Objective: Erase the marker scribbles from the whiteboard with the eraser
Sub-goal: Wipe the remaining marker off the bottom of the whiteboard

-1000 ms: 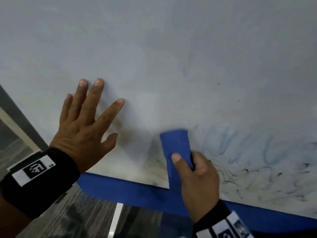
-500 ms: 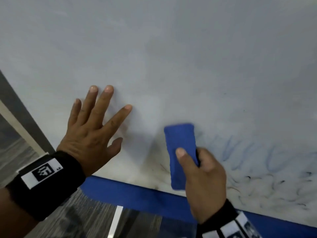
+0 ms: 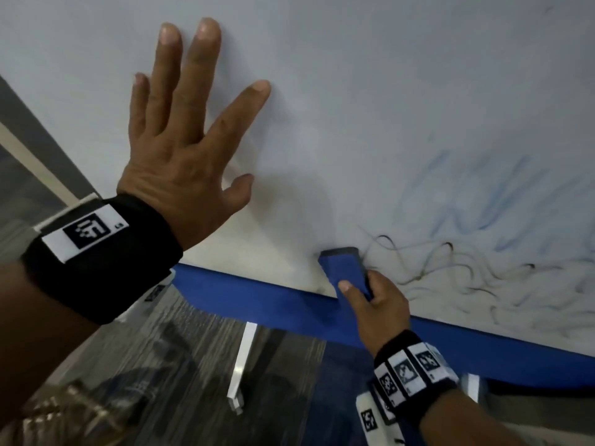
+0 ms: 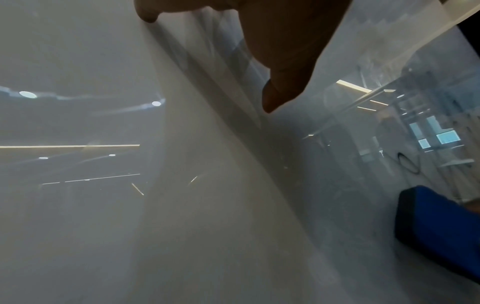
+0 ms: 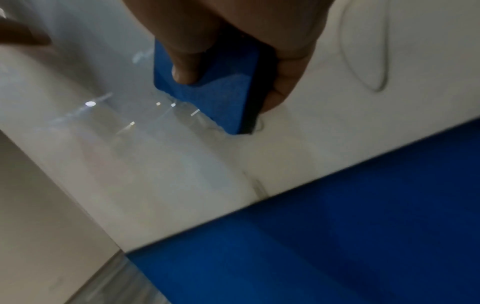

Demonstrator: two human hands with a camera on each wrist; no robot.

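Head view looks down the whiteboard [image 3: 386, 91]; both wrist views graze it closely.

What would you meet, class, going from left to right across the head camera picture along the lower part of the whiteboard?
Left hand flat on the white whiteboard → blue block eraser → right hand gripping the eraser → dark thin marker scribbles.

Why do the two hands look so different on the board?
The left hand lies flat on the whiteboard with fingers spread, holding nothing; the right hand curls round the blue eraser. The left sits higher, the right low beside the black scribbles. Both wear black wristbands.
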